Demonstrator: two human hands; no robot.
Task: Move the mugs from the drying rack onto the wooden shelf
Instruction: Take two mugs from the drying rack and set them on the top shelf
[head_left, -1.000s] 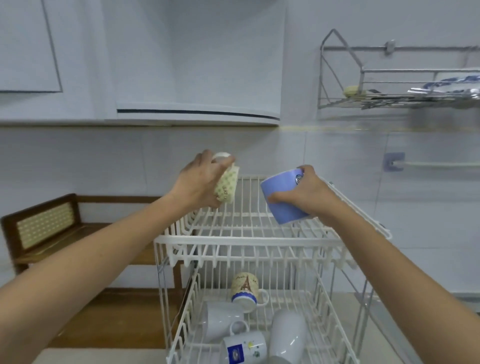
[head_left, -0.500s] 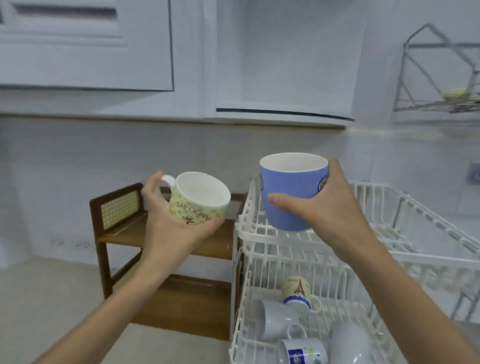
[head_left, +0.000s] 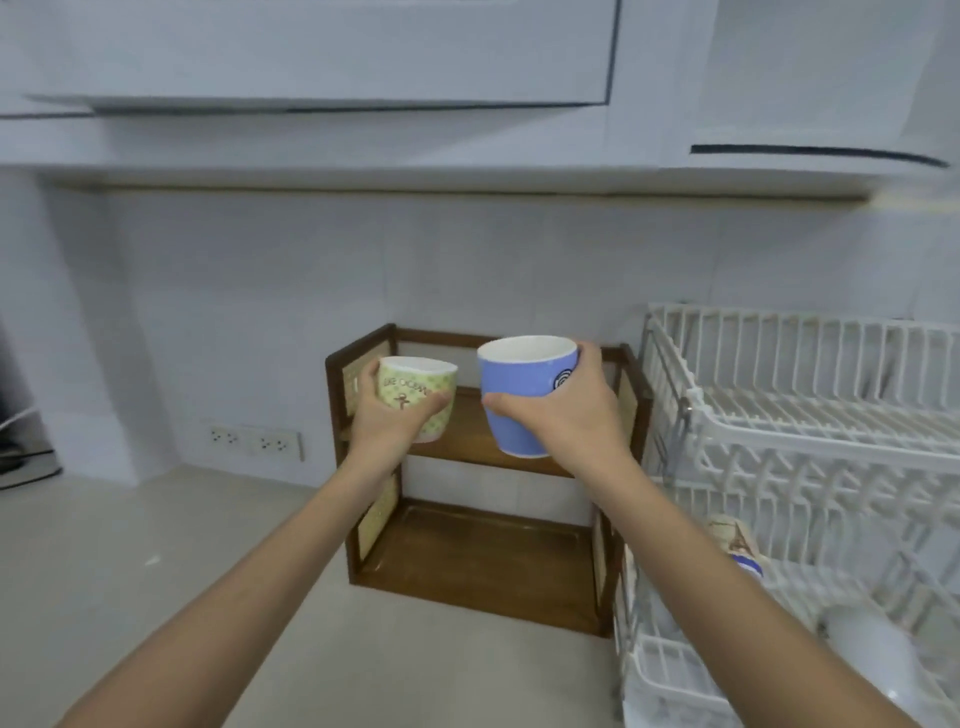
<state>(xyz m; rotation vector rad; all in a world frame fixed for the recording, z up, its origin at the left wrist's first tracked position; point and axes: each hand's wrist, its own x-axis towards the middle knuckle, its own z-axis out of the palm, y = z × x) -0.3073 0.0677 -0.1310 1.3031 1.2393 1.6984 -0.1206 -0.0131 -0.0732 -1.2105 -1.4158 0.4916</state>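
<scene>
My left hand (head_left: 387, 421) grips a green patterned mug (head_left: 415, 389), held upright over the left half of the wooden shelf's (head_left: 483, 561) upper board. My right hand (head_left: 576, 415) holds a blue mug (head_left: 522, 395), also upright, in front of the upper board's right half. Both mugs hang just above that board, not resting on it. The white two-tier drying rack (head_left: 810, 431) stands to the right, touching the shelf's side. On its lower tier lie a mug with a tower picture (head_left: 735, 540) and a white mug (head_left: 872, 654), partly hidden behind my right forearm.
The two-level shelf stands on a pale countertop (head_left: 156, 561) against the tiled wall. White wall cabinets (head_left: 363, 57) hang overhead. A row of wall sockets (head_left: 254, 441) sits left of the shelf. Dark cables show at the far left edge.
Both hands carried their mugs left and forward, from above the drying rack to just over the shelf's upper board. The view has swung left, so the rack now sits at the right edge.
</scene>
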